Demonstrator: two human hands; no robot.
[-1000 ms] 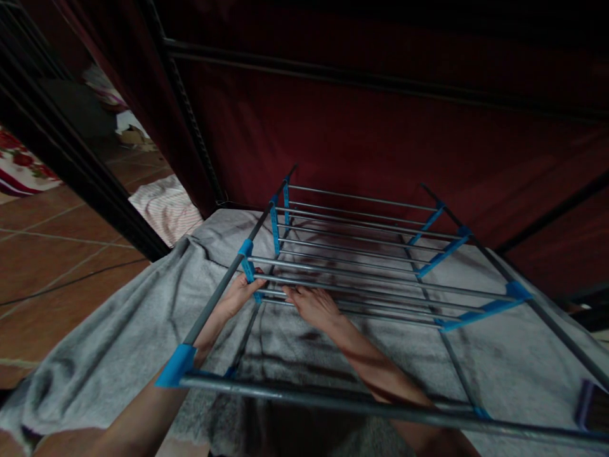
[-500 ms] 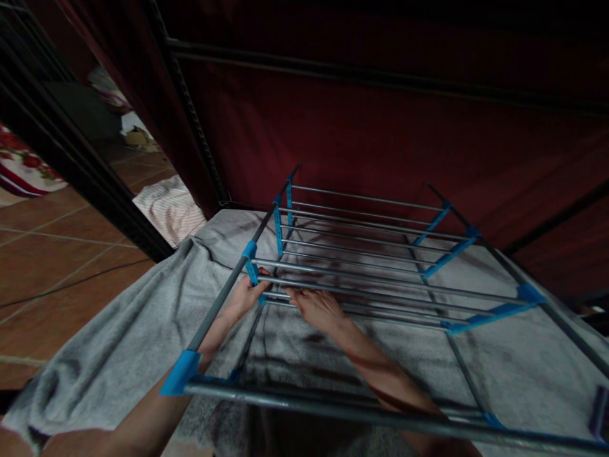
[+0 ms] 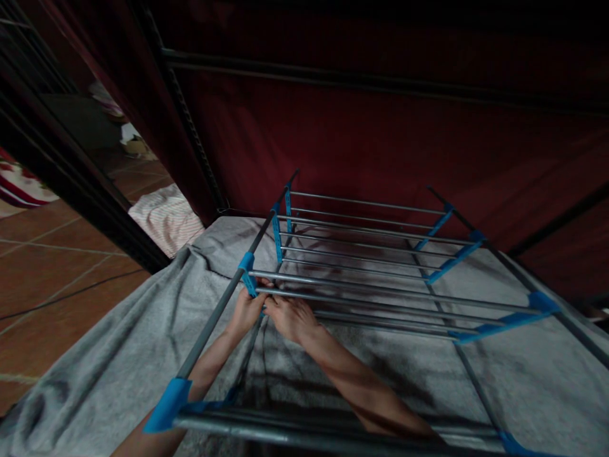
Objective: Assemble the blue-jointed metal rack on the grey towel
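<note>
A rack of grey metal tubes [image 3: 361, 295] joined by blue plastic brackets lies on its side across a grey blanket. My left hand [image 3: 248, 311] is closed around the lower part of a blue bracket [image 3: 248, 279] on the rack's left side. Right beside it, my right hand [image 3: 290, 318] has its fingers curled over the lower tubes where they meet that bracket. The two hands nearly touch, and the fingertips are partly hidden behind tubes. Both forearms pass the thick near tube [image 3: 266, 433], which ends in a blue corner piece [image 3: 167, 405].
The grey blanket [image 3: 118, 355] spreads under the rack. Dark red fabric [image 3: 361, 139] on a dark metal frame [image 3: 285, 71] hangs behind it. At the left are a tiled floor [image 3: 57, 279], a cable [image 3: 71, 294] and a striped cloth [image 3: 166, 219].
My right hand has slid left along the tubes, up to my left hand and the bracket. My left hand stays at the bracket. The view has shifted slightly.
</note>
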